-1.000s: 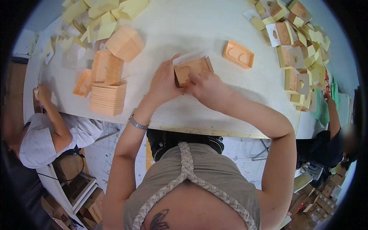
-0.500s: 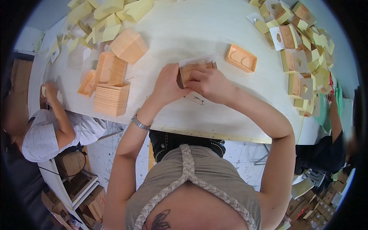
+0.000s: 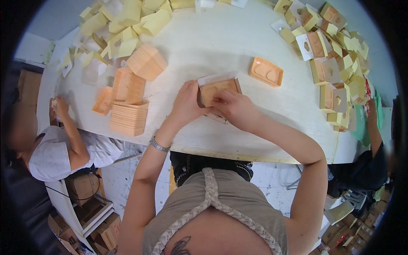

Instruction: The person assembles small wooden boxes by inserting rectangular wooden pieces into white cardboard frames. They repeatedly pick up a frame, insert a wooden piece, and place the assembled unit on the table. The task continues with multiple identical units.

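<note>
A small open carton (image 3: 203, 80) stands near the front of the table with its white inner flap raised. My left hand (image 3: 186, 102) is wrapped round its left side and lower edge. Inside the carton lies a shallow orange-brown plastic tray (image 3: 225, 86) with moulded hollows. My right hand (image 3: 236, 109) reaches over the near right corner, its curled fingers pinched together at the tray; the fingertips are partly hidden. A loose orange tray (image 3: 266, 72) with two round hollows sits to the right, apart from both hands.
Stacked orange trays (image 3: 128, 117) stand at left, with another stack (image 3: 147, 61) behind. Flat yellow cartons (image 3: 125, 40) pile up at the far left. Filled yellow cartons (image 3: 325, 70) crowd the right side. One person (image 3: 57, 148) sits at left, another (image 3: 361, 165) at right.
My right hand has drawn back slightly toward me, so more of the tray inside the carton shows. My left hand keeps its hold. The whole view has shifted a little.
</note>
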`<state>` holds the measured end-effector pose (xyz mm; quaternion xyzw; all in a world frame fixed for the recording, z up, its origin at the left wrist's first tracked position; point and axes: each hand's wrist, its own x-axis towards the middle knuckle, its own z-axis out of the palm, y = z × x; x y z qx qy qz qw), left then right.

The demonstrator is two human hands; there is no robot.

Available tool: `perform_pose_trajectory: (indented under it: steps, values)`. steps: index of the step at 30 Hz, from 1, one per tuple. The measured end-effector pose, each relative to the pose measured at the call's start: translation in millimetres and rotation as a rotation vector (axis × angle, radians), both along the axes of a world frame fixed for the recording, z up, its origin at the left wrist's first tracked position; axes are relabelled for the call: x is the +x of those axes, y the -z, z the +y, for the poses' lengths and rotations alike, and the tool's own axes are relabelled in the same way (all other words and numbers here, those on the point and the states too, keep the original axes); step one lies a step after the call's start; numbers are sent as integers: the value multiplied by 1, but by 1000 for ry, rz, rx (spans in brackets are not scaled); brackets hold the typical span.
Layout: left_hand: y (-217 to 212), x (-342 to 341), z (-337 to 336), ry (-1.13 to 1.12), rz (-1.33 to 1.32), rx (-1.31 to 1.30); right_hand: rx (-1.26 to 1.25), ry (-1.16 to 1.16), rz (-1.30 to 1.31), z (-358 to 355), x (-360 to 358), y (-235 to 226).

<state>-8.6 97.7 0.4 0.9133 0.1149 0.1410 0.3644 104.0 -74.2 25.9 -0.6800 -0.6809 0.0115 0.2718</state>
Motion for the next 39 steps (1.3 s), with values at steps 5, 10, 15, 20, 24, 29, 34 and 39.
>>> perform_pose_trajectory:
  steps: [5,10,15,20,24,29,34,39]
  values:
    - [-25,0,4,138,97,50,-136,72,-129,2,-1,-5]
    - [-95,-9,73,127,-15,173,-2,389,22,-17,42,-21]
    - [-111,4,191,-477,243,537,152,800,-300,-38,63,-51]
    - [-118,36,200,-504,468,390,6,744,-341,-65,70,-2]
    - [-145,38,168,-698,25,953,111,658,-330,-70,73,10]
    - [-175,38,64,-205,-434,908,95,724,-260,-64,73,8]
    - [-75,42,46,41,-30,-500,34,833,171,-57,86,-6]
    - [-40,24,34,-227,184,-796,102,894,571,-76,111,-10]
